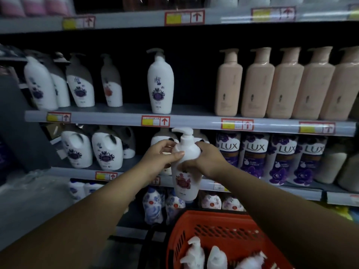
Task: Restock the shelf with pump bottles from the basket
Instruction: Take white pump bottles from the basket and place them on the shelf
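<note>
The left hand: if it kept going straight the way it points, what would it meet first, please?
Probably the white jugs on the lower shelf behind the held pump bottle; the left hand already grips that bottle. Depth is unclear.

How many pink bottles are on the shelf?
5, side by side at the right of the middle shelf: pink plastic pump bottles, and one cut by the frame edge. More may stand behind.

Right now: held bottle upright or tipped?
Upright: the held bottle has its pump on top, gripped by the left hand and right hand.
</note>
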{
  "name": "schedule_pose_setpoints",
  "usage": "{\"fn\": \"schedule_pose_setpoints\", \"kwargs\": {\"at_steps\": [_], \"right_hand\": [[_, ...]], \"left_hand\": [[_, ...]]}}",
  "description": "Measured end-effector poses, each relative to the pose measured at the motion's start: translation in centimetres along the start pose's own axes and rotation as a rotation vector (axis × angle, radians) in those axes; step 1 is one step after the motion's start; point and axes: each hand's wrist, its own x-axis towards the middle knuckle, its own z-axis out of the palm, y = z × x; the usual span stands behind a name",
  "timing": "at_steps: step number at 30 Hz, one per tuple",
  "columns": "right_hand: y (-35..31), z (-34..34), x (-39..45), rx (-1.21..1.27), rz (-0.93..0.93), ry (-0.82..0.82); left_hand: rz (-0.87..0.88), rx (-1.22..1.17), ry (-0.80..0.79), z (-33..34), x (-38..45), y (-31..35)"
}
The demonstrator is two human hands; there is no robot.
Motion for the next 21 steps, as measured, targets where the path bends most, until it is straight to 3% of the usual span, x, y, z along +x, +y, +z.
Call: {"fn": "schedule_pose_setpoints", "kwargs": {"at_steps": [8,15,21], "right_hand": [[-5.7,-2.0,2.5,0.094,0.020,0.069],[-9.6,-1.9,4.1,0.161,0.038,0.119],[-11.7,-1.0,5.2,0.206,0.035,0.145]], "left_hand": [[0.106,-0.048,-0.019,-1.2,-0.1,0.9],[0.269,0.251,0.359,1.2,-0.5,2.3],[0.271,0.302,0.511,1.1,0.2,3.0]]}}
